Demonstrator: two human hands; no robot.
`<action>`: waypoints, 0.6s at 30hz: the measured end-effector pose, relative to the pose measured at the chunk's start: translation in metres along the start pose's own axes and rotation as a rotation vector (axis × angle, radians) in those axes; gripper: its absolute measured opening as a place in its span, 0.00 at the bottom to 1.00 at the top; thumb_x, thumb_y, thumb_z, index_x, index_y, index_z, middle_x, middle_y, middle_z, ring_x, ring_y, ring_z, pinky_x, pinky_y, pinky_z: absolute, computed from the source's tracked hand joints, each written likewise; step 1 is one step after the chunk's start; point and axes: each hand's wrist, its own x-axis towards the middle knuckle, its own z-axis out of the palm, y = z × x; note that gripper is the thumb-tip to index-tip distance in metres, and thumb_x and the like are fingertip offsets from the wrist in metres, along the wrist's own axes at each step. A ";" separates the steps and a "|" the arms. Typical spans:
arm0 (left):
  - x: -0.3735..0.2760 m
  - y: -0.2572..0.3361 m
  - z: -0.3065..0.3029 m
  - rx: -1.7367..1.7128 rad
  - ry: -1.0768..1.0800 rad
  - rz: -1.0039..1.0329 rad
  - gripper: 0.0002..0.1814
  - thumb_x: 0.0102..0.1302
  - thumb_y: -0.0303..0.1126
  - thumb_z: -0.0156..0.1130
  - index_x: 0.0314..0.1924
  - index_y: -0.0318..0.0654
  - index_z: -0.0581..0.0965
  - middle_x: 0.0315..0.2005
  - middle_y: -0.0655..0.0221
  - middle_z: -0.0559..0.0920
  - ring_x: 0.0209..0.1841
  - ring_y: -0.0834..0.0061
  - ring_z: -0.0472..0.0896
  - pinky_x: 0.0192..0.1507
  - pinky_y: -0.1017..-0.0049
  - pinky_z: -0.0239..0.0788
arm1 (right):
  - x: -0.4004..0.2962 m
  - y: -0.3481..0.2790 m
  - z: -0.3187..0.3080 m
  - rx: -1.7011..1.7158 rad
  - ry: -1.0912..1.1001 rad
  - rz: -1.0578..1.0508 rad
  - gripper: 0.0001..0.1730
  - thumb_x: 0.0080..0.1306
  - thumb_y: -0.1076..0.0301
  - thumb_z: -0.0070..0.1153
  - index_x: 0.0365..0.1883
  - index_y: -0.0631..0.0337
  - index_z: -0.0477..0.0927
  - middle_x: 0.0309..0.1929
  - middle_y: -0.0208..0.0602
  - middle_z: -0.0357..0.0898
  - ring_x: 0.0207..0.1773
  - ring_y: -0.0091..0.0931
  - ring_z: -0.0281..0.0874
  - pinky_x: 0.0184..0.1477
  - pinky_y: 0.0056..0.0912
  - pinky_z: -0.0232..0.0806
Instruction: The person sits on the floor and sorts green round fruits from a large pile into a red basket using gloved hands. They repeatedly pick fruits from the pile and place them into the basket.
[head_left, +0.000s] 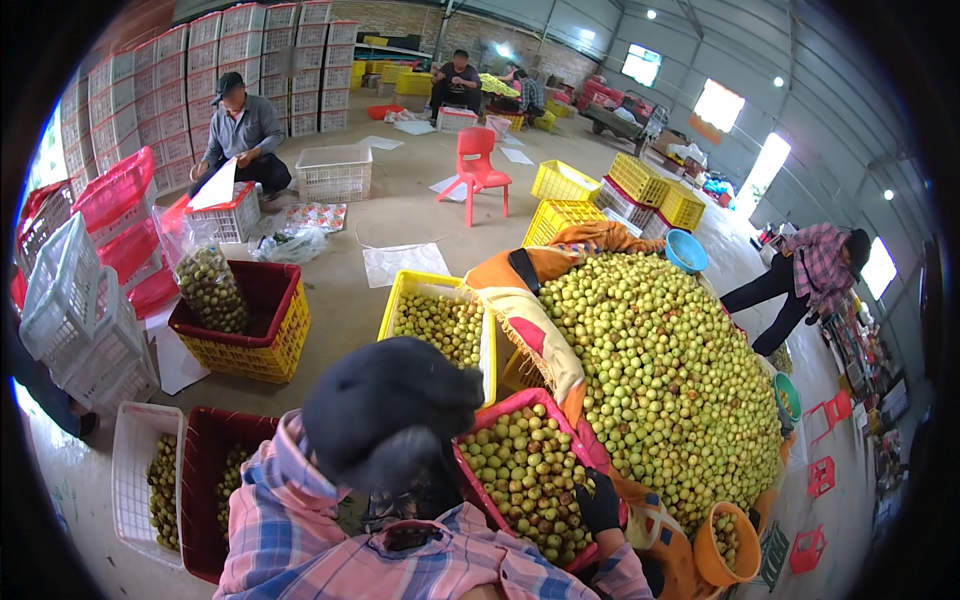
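Note:
My right hand, in a dark glove, rests at the right side of a pink-lined crate of round green-brown fruits that look like jujubes. Its fingers touch the fruits; whether they grip one cannot be told. My left hand is out of view, with a dark cap and a pink and blue plaid shirt filling the lower foreground. Right of the crate lies a big heap of the fruits on an orange and cream blanket. An orange bowl holding some fruits stands at the heap's lower edge.
Beyond my crate is a yellow crate of fruits. White and red-lined crates stand lower left. A yellow crate holds a bagged load. Co-workers sit at upper left and back; another bends at right. A red chair stands mid-floor.

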 end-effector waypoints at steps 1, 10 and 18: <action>0.019 0.007 -0.005 -0.019 -0.158 0.101 0.08 0.65 0.28 0.58 0.30 0.33 0.80 0.35 0.56 0.82 0.33 0.62 0.82 0.36 0.65 0.75 | -0.003 0.003 -0.002 -0.015 -0.003 0.009 0.24 0.60 0.64 0.62 0.53 0.65 0.75 0.53 0.47 0.77 0.58 0.40 0.74 0.60 0.38 0.65; 0.069 0.094 -0.001 0.160 -0.322 -0.238 0.16 0.41 0.23 0.73 0.34 0.34 0.83 0.33 0.64 0.84 0.39 0.61 0.79 0.39 0.65 0.72 | 0.000 0.002 0.004 0.035 -0.025 -0.014 0.23 0.61 0.63 0.63 0.51 0.65 0.76 0.52 0.46 0.78 0.57 0.39 0.74 0.60 0.38 0.65; 0.061 0.084 -0.015 0.237 -0.570 -0.051 0.17 0.43 0.22 0.71 0.37 0.36 0.81 0.37 0.65 0.82 0.42 0.59 0.79 0.42 0.64 0.74 | -0.009 -0.008 -0.005 -0.027 -0.057 0.021 0.23 0.60 0.63 0.62 0.53 0.63 0.76 0.53 0.47 0.78 0.59 0.40 0.73 0.61 0.39 0.64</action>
